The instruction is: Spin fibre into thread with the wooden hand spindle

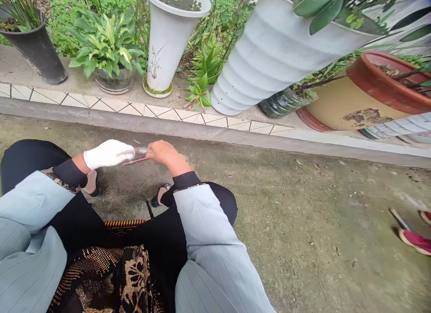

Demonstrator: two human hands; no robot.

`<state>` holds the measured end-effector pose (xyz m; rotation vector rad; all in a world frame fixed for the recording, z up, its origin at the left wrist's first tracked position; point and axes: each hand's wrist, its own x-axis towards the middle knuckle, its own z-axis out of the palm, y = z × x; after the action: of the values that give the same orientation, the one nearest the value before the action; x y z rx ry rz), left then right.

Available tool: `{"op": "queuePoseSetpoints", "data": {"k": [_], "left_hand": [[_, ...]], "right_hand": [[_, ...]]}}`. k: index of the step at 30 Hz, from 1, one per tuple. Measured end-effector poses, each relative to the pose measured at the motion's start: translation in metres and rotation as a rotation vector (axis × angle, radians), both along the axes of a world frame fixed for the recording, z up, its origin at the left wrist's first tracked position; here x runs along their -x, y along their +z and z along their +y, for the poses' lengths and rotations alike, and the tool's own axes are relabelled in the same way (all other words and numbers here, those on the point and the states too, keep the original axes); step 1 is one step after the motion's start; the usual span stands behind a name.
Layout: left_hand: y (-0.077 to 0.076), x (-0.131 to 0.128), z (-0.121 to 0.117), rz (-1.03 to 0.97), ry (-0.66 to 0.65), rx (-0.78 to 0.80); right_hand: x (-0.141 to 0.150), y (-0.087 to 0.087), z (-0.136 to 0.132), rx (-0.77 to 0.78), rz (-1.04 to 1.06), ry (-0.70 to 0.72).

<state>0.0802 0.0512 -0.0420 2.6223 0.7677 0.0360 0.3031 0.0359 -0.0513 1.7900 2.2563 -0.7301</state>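
Observation:
My left hand (pixel 108 154) wears a white glove and is closed around one end of a slim tool (pixel 141 150). The tool shows a brownish part and a silvery metal part, but motion blur hides its exact kind. My right hand (pixel 168 155), bare, is closed at the other end, close to my left hand. Just below the tool, a thin reddish stick-like piece (pixel 135 161) runs between both hands. Whether it belongs to the tool I cannot tell. Both hands are above the concrete ground, in front of my knees.
A low tiled ledge (pixel 134 110) runs ahead of me. On it stand a black pot (pixel 40 52), a leafy plant (pixel 107 41), a white pot (pixel 163 43), a large ribbed pot (pixel 266 52) and a tan-and-red pot (pixel 336 99). Another person's red shoe (pixel 415 241) is at right.

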Motion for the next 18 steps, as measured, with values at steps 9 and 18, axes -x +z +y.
{"op": "queuePoseSetpoints", "data": {"k": [9,18], "left_hand": [[-0.008,0.008,0.013,-0.3,0.307,0.326],[-0.018,-0.016,-0.007,-0.892,0.627,0.773]], "right_hand": [[-0.004,0.027,-0.012,0.352,0.933,0.115],[-0.032,0.027,0.011,-0.084,1.294,-0.67]]}}
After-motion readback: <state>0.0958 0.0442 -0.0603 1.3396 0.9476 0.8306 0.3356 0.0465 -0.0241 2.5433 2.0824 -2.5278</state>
